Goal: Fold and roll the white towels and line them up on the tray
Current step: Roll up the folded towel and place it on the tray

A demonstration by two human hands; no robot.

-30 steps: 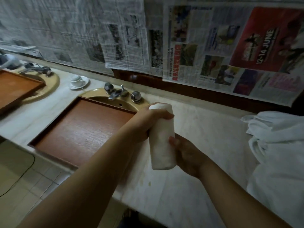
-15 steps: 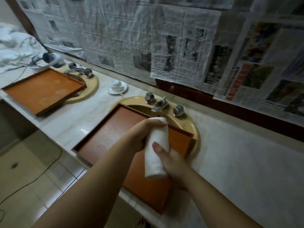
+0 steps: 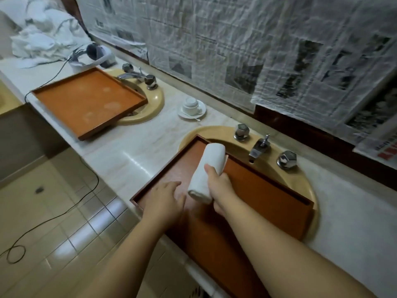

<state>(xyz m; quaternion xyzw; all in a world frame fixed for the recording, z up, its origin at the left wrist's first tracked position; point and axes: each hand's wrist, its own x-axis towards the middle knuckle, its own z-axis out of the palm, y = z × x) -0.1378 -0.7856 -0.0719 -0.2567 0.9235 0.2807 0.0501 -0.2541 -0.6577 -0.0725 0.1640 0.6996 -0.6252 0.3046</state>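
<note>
A rolled white towel (image 3: 208, 168) is tilted over the near wooden tray (image 3: 268, 196), which lies across a yellow sink. My right hand (image 3: 221, 188) grips the roll around its lower half, thumb across the front. My left hand (image 3: 165, 198) is off the roll, fingers relaxed, hovering over or resting on the tray's left part beside the roll's lower end. I cannot tell whether the roll touches the tray floor.
A second wooden tray (image 3: 86, 100) sits on the far sink. A white cup and saucer (image 3: 191, 106) stand between the sinks. Taps (image 3: 260, 147) rise behind the near tray. Crumpled white linen (image 3: 40, 33) and a hair dryer (image 3: 96, 53) lie at the far left.
The roll has moved left over the near tray and come down toward it. My left hand has let go of the roll's top and dropped beside it. My right hand keeps its grip.
</note>
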